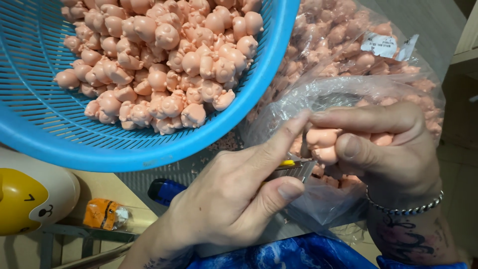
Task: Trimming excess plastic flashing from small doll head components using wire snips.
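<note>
The right hand (393,149) closes its grip on a small pink pig figure (322,144), with the thumb pressed across the figure's front and the forefinger stretched flat over its top; the other fingers curl beneath, and a few more pink pieces show inside the palm. The wrist bends inward and carries a beaded metal bracelet (406,206).

The left hand (234,194) holds a small knife (294,167) with a grey blade and a yellow part at the handle, pinched between the thumb and the bent fingers. Its forefinger extends upward, and the tip meets the right forefinger just above the pig figure. The blade lies just below the figure; whether it touches cannot be told.

Directly behind both hands stands a clear plastic bag (348,89) filled with more pink figures. To the upper left, a blue slotted basket (124,144) tilts toward the viewer, and a heap of finished pink pigs (164,60) rests against its lower wall. Below the basket, on the tabletop (109,187), lie a small orange wrapper (104,214) and a rounded yellow-and-white toy (30,199).
</note>
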